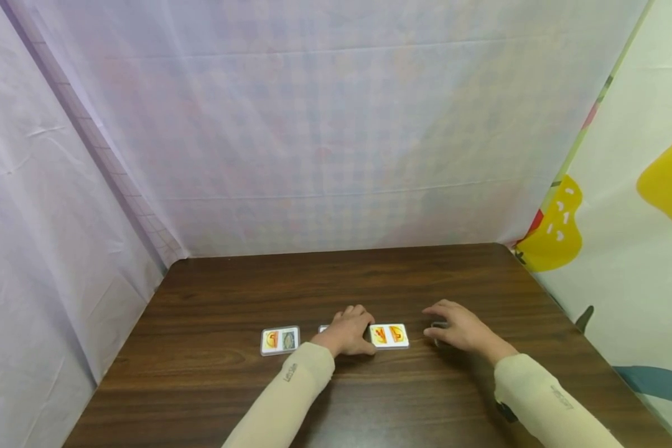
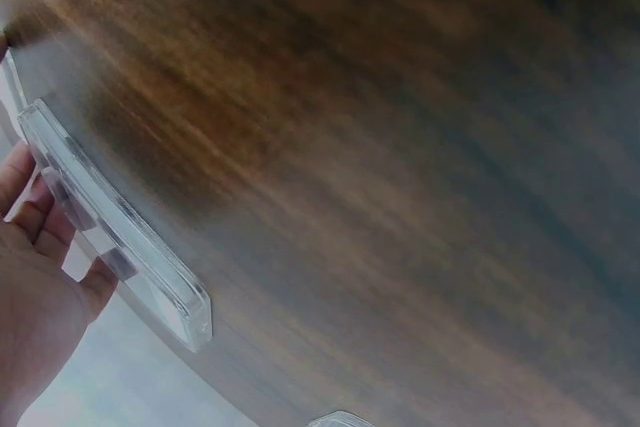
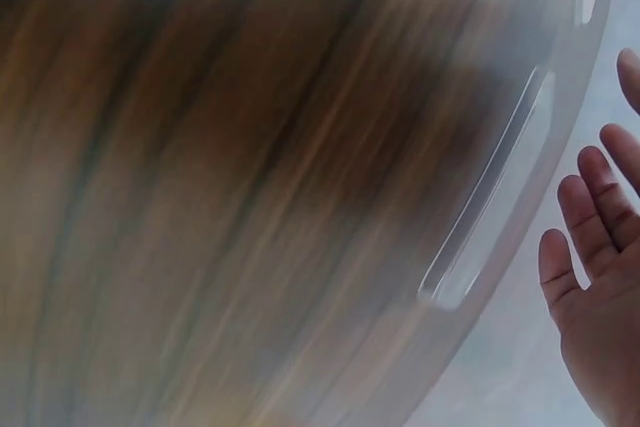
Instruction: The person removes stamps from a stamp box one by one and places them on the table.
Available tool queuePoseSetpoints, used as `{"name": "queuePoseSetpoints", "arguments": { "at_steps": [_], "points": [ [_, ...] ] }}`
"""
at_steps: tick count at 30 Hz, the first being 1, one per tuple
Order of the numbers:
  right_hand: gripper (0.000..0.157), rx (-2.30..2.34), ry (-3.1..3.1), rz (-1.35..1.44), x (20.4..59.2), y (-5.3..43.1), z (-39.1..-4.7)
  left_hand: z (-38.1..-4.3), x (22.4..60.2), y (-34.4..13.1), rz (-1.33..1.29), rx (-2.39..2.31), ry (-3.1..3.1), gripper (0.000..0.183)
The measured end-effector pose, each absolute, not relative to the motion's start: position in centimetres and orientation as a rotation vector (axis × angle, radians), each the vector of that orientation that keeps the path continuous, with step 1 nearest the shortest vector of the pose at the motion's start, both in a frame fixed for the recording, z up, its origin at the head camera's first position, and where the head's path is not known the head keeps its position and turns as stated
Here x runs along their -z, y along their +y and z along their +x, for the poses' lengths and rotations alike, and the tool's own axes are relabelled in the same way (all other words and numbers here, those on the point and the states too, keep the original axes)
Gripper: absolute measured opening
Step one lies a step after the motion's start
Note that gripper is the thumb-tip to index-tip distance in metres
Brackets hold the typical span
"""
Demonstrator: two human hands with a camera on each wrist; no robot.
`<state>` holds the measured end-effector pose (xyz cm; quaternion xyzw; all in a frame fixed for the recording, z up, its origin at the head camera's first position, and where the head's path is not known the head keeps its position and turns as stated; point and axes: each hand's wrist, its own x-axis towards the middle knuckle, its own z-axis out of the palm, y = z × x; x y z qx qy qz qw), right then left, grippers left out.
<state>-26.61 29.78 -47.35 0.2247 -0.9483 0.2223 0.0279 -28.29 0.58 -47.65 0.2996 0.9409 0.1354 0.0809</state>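
Note:
In the head view, my left hand (image 1: 350,330) spans the left end of a clear card case (image 1: 392,336) with orange and yellow pictures, thumb at its near edge and index finger at its far edge. Under that palm lies a second card case (image 2: 115,227), mostly hidden from above; other left fingertips touch it in the left wrist view. My right hand (image 1: 462,326) hovers, fingers spread, around another clear case (image 1: 439,330). In the right wrist view, that case (image 3: 490,192) lies beside the right fingers (image 3: 585,212), with a gap between them.
A further card case (image 1: 280,340), with an orange picture and a grey one, lies to the left in the same row. The dark brown wooden table (image 1: 218,286) has rounded far corners. White patterned curtains (image 1: 313,124) surround its back and sides.

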Motion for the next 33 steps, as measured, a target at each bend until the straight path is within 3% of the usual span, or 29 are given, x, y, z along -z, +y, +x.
{"name": "queuePoseSetpoints", "arguments": {
  "at_steps": [12,33],
  "points": [
    [0.041,-0.978,-2.926,0.456,47.2,26.0,-27.1,-28.3,47.7,0.7,0.891,-0.402,2.814,0.055],
    [0.023,-0.847,-2.948,0.274,48.5,23.6,-27.3,-28.2,47.5,0.7,0.897,-0.408,2.811,0.055]
  ]
}}
